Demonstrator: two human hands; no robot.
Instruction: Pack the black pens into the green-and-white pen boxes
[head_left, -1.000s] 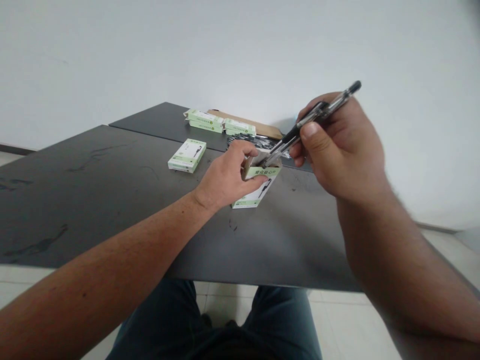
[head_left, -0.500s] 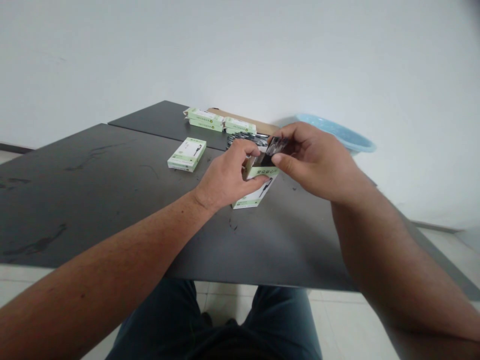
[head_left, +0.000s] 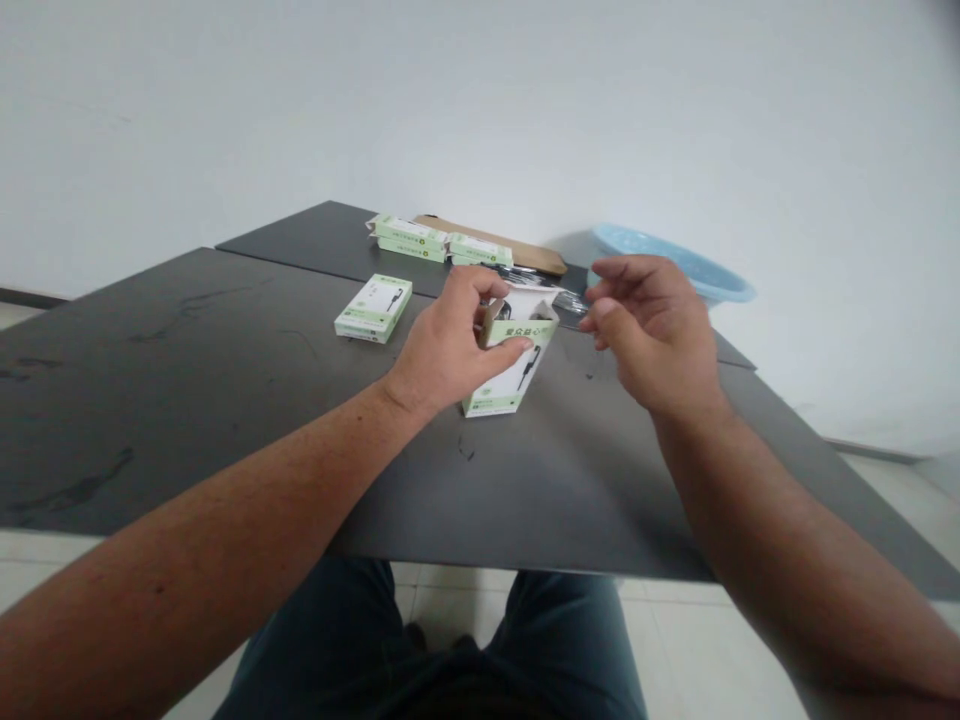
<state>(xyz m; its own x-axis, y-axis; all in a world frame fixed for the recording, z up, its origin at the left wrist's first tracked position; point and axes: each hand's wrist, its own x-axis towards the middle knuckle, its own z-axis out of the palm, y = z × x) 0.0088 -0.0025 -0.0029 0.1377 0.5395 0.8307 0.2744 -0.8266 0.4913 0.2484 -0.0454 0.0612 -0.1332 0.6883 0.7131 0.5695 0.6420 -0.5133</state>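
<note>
My left hand [head_left: 450, 345] grips a green and white pen box [head_left: 514, 370] that stands tilted on the dark table [head_left: 225, 400], its top flap open. Dark pen ends show inside the open top. My right hand [head_left: 652, 325] hovers just right of the box, fingers loosely curled and apart, with nothing in them. Behind the box lies a pile of loose black pens [head_left: 525, 280], partly hidden by my hands.
A closed green box [head_left: 373, 309] lies flat to the left. Two more green boxes [head_left: 442, 241] rest on a brown cardboard piece [head_left: 517, 252] at the far edge. A light blue basin [head_left: 675, 265] sits beyond the table's right side. My legs show under the near edge.
My right hand held pens above the box, pushed them down into its open top, then let go and drew back to the right. The left hand kept hold of the box.
</note>
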